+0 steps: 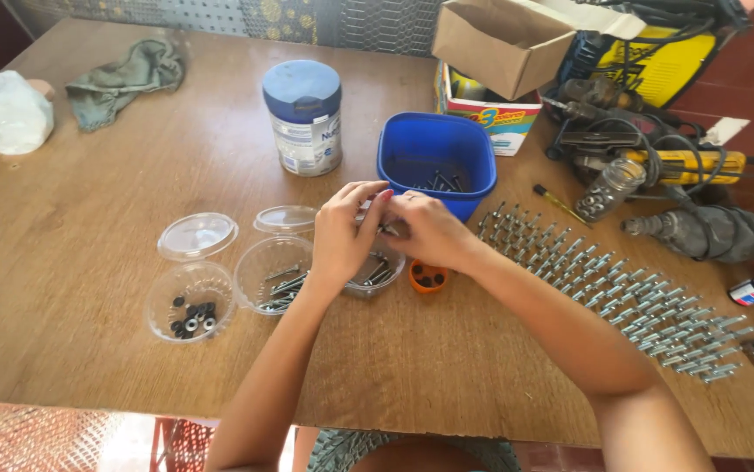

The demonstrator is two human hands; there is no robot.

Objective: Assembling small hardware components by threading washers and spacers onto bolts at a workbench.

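Both forearms enter from the lower edge and converge toward the middle of the view, bare to the elbow. The left hand (pixel 342 232) is raised on its wrist with fingers curled inward, fingertips meeting those of the right hand (pixel 429 229). The right hand lies palm down, knuckles up, fingers bent and pressed close against the left; whether anything is pinched between them cannot be seen.
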